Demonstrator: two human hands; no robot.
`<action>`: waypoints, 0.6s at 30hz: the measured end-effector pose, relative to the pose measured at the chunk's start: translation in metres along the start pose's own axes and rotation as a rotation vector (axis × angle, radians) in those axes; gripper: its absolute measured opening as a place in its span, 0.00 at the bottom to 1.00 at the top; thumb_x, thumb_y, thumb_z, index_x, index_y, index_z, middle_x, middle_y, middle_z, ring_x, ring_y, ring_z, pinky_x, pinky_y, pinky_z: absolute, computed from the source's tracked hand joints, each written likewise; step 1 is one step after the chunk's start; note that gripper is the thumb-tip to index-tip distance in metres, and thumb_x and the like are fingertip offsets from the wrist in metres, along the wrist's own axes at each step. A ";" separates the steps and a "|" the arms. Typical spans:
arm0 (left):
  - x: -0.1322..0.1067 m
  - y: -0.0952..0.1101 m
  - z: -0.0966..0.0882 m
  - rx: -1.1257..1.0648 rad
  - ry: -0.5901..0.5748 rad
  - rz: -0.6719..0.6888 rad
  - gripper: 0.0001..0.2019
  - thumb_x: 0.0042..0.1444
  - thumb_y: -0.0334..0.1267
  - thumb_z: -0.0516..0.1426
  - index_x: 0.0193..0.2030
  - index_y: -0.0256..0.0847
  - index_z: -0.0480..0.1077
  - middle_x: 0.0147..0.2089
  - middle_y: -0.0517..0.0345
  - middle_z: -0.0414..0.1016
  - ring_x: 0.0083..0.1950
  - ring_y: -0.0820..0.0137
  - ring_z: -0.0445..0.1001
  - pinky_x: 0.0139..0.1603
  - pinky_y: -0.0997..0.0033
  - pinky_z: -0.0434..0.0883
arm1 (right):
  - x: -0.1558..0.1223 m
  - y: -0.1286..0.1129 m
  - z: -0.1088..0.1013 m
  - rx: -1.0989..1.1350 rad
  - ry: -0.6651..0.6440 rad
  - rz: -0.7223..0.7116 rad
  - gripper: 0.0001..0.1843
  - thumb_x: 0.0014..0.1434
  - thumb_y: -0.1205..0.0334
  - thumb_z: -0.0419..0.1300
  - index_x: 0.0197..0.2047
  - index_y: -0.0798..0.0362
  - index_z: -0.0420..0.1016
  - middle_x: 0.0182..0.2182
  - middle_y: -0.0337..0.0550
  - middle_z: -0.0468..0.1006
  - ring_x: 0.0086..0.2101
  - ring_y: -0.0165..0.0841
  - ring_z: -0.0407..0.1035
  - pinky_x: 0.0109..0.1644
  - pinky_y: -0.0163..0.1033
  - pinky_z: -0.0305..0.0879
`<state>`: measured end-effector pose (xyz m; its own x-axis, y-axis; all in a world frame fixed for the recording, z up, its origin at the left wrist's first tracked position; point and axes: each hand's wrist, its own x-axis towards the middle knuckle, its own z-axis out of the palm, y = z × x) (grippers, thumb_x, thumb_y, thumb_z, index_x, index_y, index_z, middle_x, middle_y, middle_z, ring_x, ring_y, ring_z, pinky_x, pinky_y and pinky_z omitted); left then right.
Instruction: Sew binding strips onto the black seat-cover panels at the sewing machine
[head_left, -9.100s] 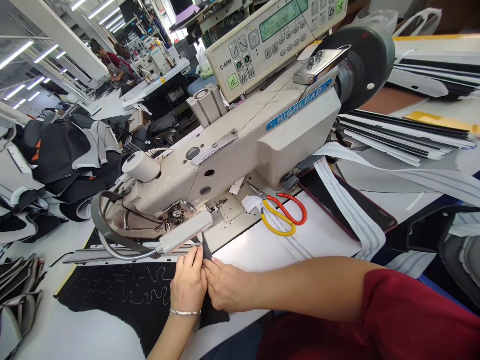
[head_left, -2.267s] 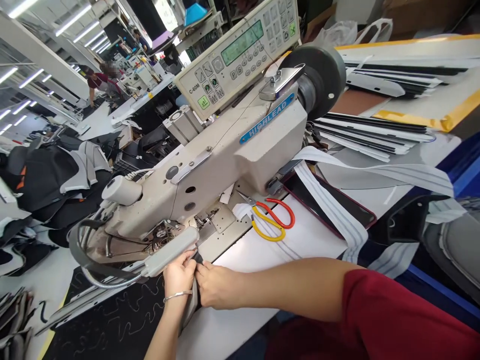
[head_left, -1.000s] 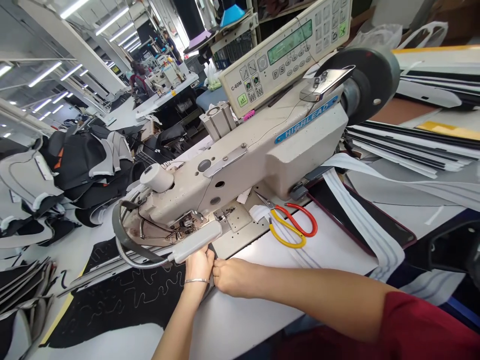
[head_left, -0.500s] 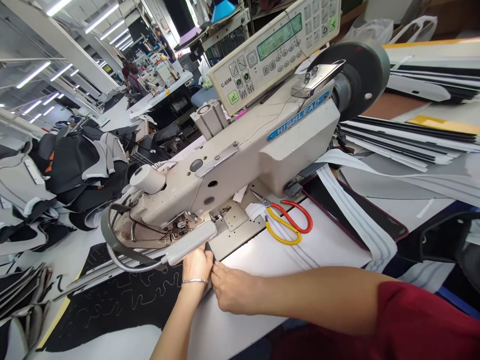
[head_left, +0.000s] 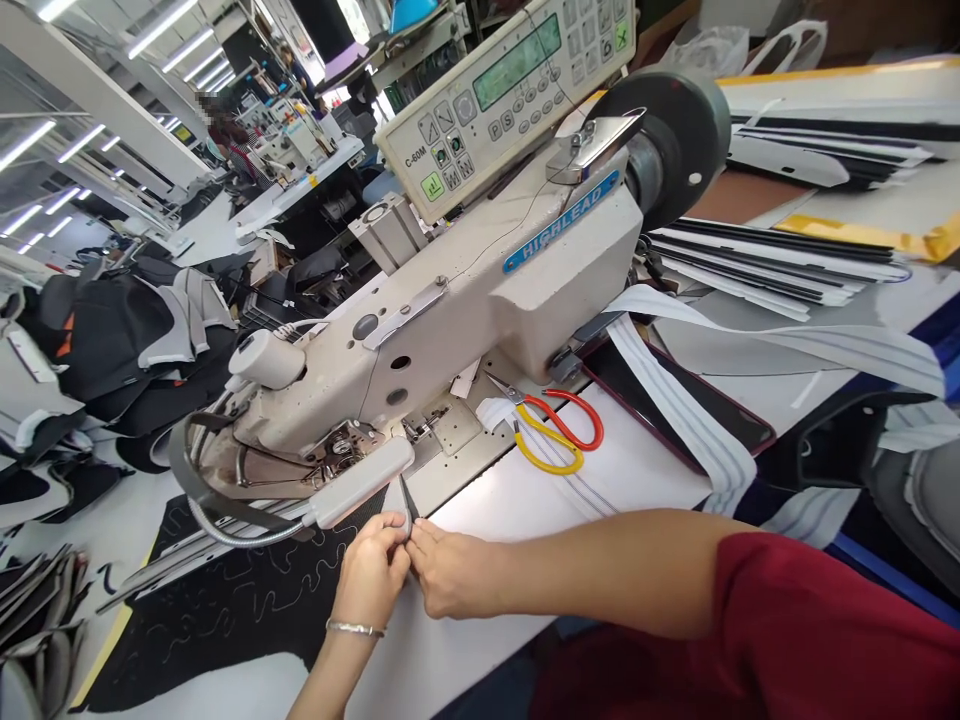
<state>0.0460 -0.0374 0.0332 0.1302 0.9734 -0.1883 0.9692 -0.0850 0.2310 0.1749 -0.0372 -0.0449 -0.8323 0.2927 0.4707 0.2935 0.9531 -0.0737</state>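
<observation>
My left hand (head_left: pixel 370 575), with a silver bracelet at its wrist, is closed in a pinch on the raised edge of a grey and black fabric piece (head_left: pixel 400 498). Beside it, fingertips nearly touching the left ones, my right hand (head_left: pixel 456 572) is closed on the same edge. Its fingertips are partly hidden. Both hands are just in front of the sewing machine (head_left: pixel 450 300), below its white lamp head (head_left: pixel 364 485). The needle area (head_left: pixel 345 450) is partly covered by that lamp. Black fabric with wavy stitch lines (head_left: pixel 247 600) spreads to the left.
Scissors with red and yellow handles (head_left: pixel 551 440) lie on the machine's right side. Behind them are striped white tape (head_left: pixel 660 390) and a dark flat tablet-like device (head_left: pixel 694 400). Strips are stacked at right (head_left: pixel 780 260); fabric pieces pile up at left (head_left: pixel 112 330). A person stands far back.
My left hand has drawn back toward me and left, and the fabric's grey side now shows raised between the hands. The right hand stays close to it. The view has shifted slightly.
</observation>
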 end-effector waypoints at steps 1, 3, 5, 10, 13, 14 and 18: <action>0.000 -0.001 0.001 -0.044 0.014 -0.030 0.11 0.43 0.31 0.49 0.27 0.38 0.73 0.39 0.51 0.74 0.33 0.70 0.74 0.36 0.71 0.73 | 0.000 0.000 -0.002 -0.007 -0.010 0.000 0.09 0.49 0.66 0.57 0.32 0.59 0.75 0.37 0.59 0.72 0.40 0.46 0.65 0.52 0.52 0.52; 0.000 -0.002 0.003 -0.125 0.040 -0.081 0.10 0.41 0.33 0.50 0.25 0.38 0.73 0.39 0.50 0.75 0.31 0.70 0.74 0.33 0.72 0.74 | 0.001 0.001 -0.006 -0.014 -0.026 0.004 0.09 0.48 0.66 0.58 0.33 0.59 0.76 0.37 0.58 0.72 0.40 0.46 0.64 0.52 0.52 0.52; 0.000 -0.004 0.004 -0.197 0.065 -0.107 0.10 0.40 0.34 0.50 0.23 0.39 0.72 0.38 0.50 0.75 0.35 0.67 0.75 0.35 0.71 0.74 | 0.002 0.001 -0.008 -0.010 -0.037 0.009 0.09 0.47 0.66 0.59 0.33 0.59 0.76 0.37 0.58 0.72 0.40 0.46 0.65 0.51 0.52 0.52; 0.009 -0.006 0.005 -0.287 0.067 -0.173 0.10 0.39 0.35 0.50 0.23 0.40 0.72 0.37 0.53 0.76 0.39 0.66 0.74 0.41 0.67 0.72 | 0.007 0.007 -0.006 0.002 -0.050 0.019 0.08 0.49 0.68 0.58 0.33 0.59 0.76 0.35 0.56 0.73 0.39 0.44 0.65 0.49 0.49 0.55; 0.021 -0.007 0.002 -0.303 0.046 -0.213 0.10 0.38 0.34 0.50 0.22 0.39 0.72 0.37 0.54 0.76 0.39 0.65 0.74 0.44 0.67 0.70 | 0.015 0.015 -0.001 0.020 -0.071 0.031 0.06 0.49 0.68 0.58 0.31 0.58 0.75 0.32 0.53 0.73 0.39 0.44 0.65 0.49 0.49 0.56; 0.026 -0.007 0.001 -0.309 0.037 -0.226 0.10 0.37 0.33 0.49 0.22 0.39 0.72 0.36 0.54 0.76 0.40 0.65 0.74 0.45 0.67 0.70 | 0.018 0.017 0.001 0.019 -0.080 0.039 0.05 0.50 0.68 0.58 0.30 0.58 0.75 0.32 0.53 0.74 0.39 0.44 0.65 0.49 0.49 0.56; 0.040 -0.010 -0.001 -0.270 0.049 -0.242 0.10 0.39 0.32 0.49 0.22 0.40 0.72 0.31 0.58 0.76 0.39 0.66 0.73 0.45 0.67 0.69 | 0.031 0.027 0.008 0.005 -0.087 0.076 0.05 0.51 0.67 0.58 0.29 0.57 0.75 0.31 0.51 0.74 0.40 0.43 0.65 0.53 0.50 0.53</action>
<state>0.0411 0.0025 0.0238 -0.1130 0.9680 -0.2242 0.8798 0.2024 0.4301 0.1527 -0.0020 -0.0395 -0.8454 0.3694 0.3858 0.3552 0.9283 -0.1105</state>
